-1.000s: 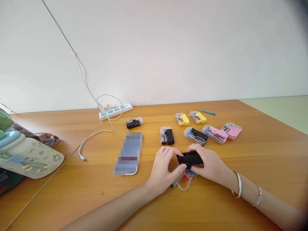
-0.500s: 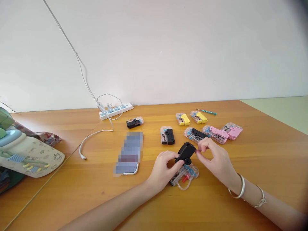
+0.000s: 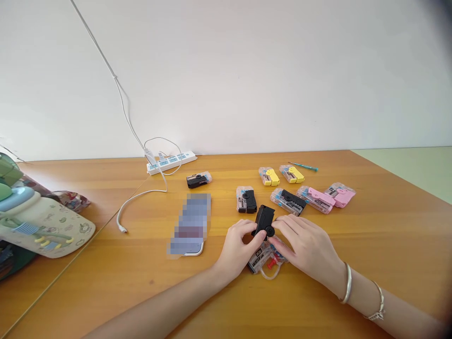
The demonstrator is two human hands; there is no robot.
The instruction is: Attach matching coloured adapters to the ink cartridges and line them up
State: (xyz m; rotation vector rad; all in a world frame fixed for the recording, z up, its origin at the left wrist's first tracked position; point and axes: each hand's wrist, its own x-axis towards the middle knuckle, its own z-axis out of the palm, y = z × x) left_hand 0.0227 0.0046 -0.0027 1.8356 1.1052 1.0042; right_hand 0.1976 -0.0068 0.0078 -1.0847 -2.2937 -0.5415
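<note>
Between both hands, a black plastic toy part (image 3: 263,219) stands slightly tilted, round black wheel (image 3: 270,231) at its lower end. L hand (image 3: 242,247) grips it w/ fingers curled round; R hand (image 3: 305,245) presses on it by the wheel. Right under both hands: clear mini water gun pack (image 3: 263,260), red piece inside. Just past the fingers: black-part pack (image 3: 246,200), 2nd black-part pack (image 3: 287,201). Left of L hand, a strip of wood table (image 3: 215,245), then pixelated item (image 3: 189,225).
</note>
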